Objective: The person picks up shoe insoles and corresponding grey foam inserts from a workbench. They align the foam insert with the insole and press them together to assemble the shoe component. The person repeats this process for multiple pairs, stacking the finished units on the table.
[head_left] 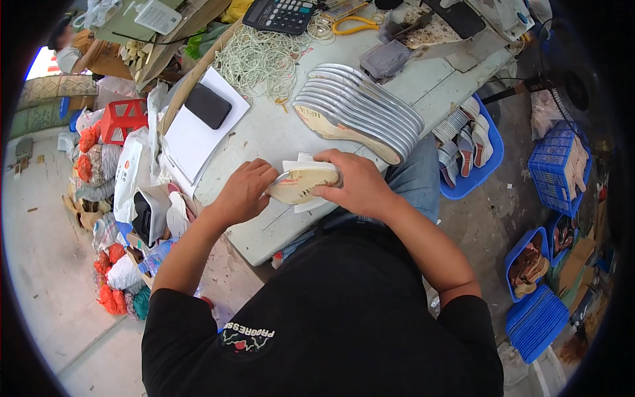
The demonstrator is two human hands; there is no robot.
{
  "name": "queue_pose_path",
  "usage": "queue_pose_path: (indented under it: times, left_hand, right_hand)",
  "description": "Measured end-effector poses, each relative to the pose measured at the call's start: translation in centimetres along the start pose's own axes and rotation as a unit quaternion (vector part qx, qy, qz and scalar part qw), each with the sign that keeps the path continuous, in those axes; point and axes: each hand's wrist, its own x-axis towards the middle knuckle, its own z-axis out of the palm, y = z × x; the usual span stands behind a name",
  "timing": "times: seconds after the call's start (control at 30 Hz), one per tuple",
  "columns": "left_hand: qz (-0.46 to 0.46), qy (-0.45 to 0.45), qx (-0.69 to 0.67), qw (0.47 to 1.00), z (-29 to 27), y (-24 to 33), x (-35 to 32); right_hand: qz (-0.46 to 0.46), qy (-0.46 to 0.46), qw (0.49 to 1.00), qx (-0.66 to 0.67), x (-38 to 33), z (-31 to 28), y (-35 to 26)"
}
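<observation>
My left hand (pixel 243 192) and my right hand (pixel 354 182) both grip one cream-coloured shoe insole (pixel 301 185) with a silver edge, held over the near edge of the grey worktable (pixel 278 135). A piece of white paper (pixel 307 204) lies under the insole. Just beyond my right hand a fanned stack of several matching silver-edged insoles (pixel 360 109) rests on the table.
A black phone (pixel 208 105) lies on a white notebook (pixel 198 132) at the left. A heap of pale rubber bands (pixel 258 63), a calculator (pixel 281 14) and yellow scissors (pixel 354 25) sit farther back. Blue baskets (pixel 473 165) of soles stand on the floor at the right, bags (pixel 109 178) at the left.
</observation>
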Motion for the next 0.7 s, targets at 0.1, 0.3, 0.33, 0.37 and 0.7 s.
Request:
queue_pose_path:
  times: [0.1,0.3,0.33,0.37,0.7]
  left_hand:
    - [0.030,0.029,-0.121,0.992,-2.0,0.5,0.2]
    - [0.037,0.061,-0.152,0.986,-6.2,3.3,1.8]
    - [0.059,0.071,-0.153,0.984,-6.8,3.9,2.3]
    - [0.065,0.057,-0.140,0.986,-7.5,4.5,2.8]
    - [0.086,0.007,-0.150,0.985,-8.0,6.1,4.9]
  right_hand:
    - [0.048,-0.055,0.995,0.070,0.4,-0.8,-0.2]
    - [0.097,-0.078,0.927,0.355,1.3,-4.2,-2.6]
    - [0.116,-0.087,0.898,0.415,1.8,-4.7,-2.9]
    - [0.133,-0.096,0.865,0.473,2.2,-5.2,-3.2]
    - [0.109,-0.032,0.947,0.300,0.9,-7.2,-4.4]
